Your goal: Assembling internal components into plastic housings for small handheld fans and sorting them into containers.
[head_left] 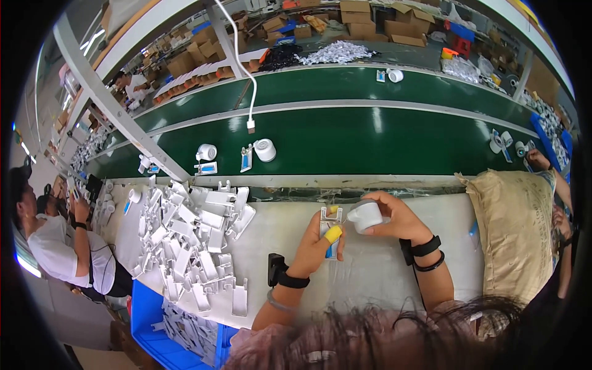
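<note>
In front of me, over the pale worktable (370, 280), my left hand (314, 245) grips a white plastic bracket (331, 216) with a blue part on it. Yellow covers wrap the thumb and a finger of that hand. Just to the right, my right hand (398, 219) holds a white round plastic housing (367, 216), its short stub pointing left toward the bracket. The two parts are close together; I cannot tell whether they touch. Left of my hands lies a heap of loose white plastic brackets (206, 222).
A blue bin (140, 320) of flat pale pieces stands below the heap. A brown sack (509, 228) lies at the right. Beyond runs a green conveyor (345, 145) carrying bracket-and-housing pairs. A white cable (251, 92) hangs over it. Co-workers are at left and right.
</note>
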The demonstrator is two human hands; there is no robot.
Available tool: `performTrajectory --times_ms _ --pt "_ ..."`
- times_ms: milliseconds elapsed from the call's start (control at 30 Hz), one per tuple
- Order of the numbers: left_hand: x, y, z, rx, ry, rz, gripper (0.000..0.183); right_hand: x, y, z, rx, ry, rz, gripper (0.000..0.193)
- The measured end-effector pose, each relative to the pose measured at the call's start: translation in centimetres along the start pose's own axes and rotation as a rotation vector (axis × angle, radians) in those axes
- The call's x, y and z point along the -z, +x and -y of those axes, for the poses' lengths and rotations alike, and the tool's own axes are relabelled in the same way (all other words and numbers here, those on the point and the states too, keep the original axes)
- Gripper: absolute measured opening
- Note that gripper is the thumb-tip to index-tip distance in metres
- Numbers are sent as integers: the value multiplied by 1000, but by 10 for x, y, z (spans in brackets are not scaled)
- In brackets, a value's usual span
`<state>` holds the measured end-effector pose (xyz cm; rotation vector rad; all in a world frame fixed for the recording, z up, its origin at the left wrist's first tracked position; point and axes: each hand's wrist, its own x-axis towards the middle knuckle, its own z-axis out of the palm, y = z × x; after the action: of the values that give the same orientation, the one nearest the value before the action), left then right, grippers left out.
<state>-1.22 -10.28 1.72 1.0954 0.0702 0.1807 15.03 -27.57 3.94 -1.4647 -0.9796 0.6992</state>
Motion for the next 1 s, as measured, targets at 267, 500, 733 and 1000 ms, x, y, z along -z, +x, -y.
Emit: performTrajectory --times_ms 267,500,733,1000 --pt "-18 -2 3 111 381 41 48 22 -7 7 146 194 -140 64" --pt "-18 -2 6 157 383 81 37 14 -9 11 188 198 -101 58" --pt "-27 -1 7 232 426 177 33 20 -9 9 168 66 -82 46" --pt "-26 -2 12 253 418 219 36 19 -9 5 102 -86 -74 38"
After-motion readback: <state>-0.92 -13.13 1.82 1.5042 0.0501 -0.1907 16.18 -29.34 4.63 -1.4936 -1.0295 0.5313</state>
